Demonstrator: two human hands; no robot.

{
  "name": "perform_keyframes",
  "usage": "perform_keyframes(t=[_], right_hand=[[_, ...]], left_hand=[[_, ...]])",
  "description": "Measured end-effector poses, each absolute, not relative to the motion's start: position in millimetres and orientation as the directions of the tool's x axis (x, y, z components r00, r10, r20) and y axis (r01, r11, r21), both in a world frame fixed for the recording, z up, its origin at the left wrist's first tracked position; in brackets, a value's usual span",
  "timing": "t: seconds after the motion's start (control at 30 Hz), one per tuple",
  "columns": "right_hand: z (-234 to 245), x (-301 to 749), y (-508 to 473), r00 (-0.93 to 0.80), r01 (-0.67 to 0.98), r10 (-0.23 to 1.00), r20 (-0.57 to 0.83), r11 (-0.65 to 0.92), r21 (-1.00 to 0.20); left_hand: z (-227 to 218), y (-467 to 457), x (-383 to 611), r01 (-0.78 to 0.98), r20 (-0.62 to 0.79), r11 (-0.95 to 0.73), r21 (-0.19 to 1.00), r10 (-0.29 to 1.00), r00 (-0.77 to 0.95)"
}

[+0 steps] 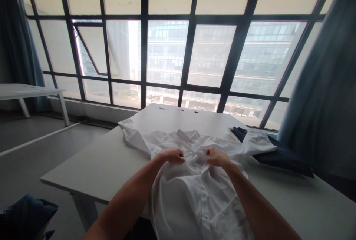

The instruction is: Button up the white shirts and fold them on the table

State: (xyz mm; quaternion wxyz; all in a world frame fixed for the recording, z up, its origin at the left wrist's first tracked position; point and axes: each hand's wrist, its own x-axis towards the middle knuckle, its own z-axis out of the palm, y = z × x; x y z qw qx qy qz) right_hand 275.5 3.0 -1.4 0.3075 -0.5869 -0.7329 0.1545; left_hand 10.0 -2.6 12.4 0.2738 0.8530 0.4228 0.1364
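A white button-up shirt (191, 192) is spread front side up over the table, its collar (187, 136) pointing away from me and its lower part hanging over the near edge. One sleeve (133, 136) stretches out to the left, the other (258, 142) to the right. My left hand (174, 156) is closed on the fabric left of the button strip. On the right side of the chest, my right hand (216, 157) pinches the cloth in the same way. Between both hands the fabric is wrinkled.
The white table (91, 166) carries the shirt. Dark blue cloth (280, 158) lies under the right sleeve. Another white table (27, 90) stands far left. A dark blue item (33, 210) shows at lower left. Large windows (167, 55) and curtains (314, 84) lie beyond.
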Motion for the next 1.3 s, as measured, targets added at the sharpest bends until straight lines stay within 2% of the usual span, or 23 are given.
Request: perform_keyframes(t=[0.07,0.13,0.2,0.33,0.43,0.5,0.57,0.67,0.8,0.9,1.0,1.13,1.3], right_hand=[[0.1,257.3,-2.7,-0.144,0.869,0.922,0.359,0.291,-0.4],[1.3,235.3,-8.1,-0.22,0.906,0.868,0.445,0.351,-0.237],[1.4,218.2,-10.7,-0.302,0.891,0.846,0.44,0.415,-0.186],[-3.2,210.6,-7.6,-0.335,0.882,0.892,0.303,0.41,-0.232],[-7.4,217.7,-4.9,-0.279,0.905,0.922,0.268,0.346,-0.249],[-8.9,222.2,-4.9,-0.288,0.901,0.918,0.271,0.356,-0.248],[-9.2,225.5,-5.3,-0.305,0.877,0.906,0.295,0.388,-0.285],[-8.5,228.8,-5.5,-0.268,0.793,0.891,0.368,0.42,-0.44],[-8.2,228.8,-4.3,-0.192,0.591,0.882,0.431,0.454,-0.667],[-9.5,226.1,-3.4,-0.173,0.478,0.89,0.421,0.45,-0.754],[-11.1,224.9,-2.8,-0.173,0.446,0.905,0.39,0.425,-0.788],[-12.0,226.7,-3.2,-0.212,0.463,0.919,0.332,0.394,-0.794],[-11.5,228.7,-2.9,-0.23,0.593,0.897,0.378,0.437,-0.676]], left_hand=[[17.0,-8.7,12.7,0.648,-0.06,-0.504,0.571,0.762,0.645],[23.3,-14.7,16.0,0.649,-0.105,-0.515,0.56,0.732,0.673],[30.2,-19.6,18.3,0.654,-0.167,-0.535,0.535,0.692,0.702],[38.6,-22.8,19.0,0.677,-0.307,-0.529,0.512,0.623,0.72],[33.3,-19.2,19.6,0.69,-0.316,-0.48,0.542,0.644,0.697],[24.4,-15.1,22.4,0.693,-0.235,-0.467,0.549,0.709,0.665],[13.9,-10.9,27.4,0.7,-0.094,-0.463,0.544,0.795,0.599],[0.6,-5.6,37.2,0.725,0.075,-0.42,0.546,0.886,0.457],[-6.9,-1.3,46.1,0.655,0.192,-0.4,0.641,0.91,0.368],[-8.1,1.4,47.8,0.516,0.275,-0.43,0.741,0.895,0.352],[-10.4,4.5,47.5,0.422,0.304,-0.426,0.8,0.895,0.327],[-15.4,7.8,48.2,0.429,0.323,-0.426,0.796,0.9,0.293],[-18.0,8.4,51.7,0.479,0.375,-0.483,0.733,0.875,0.308]])
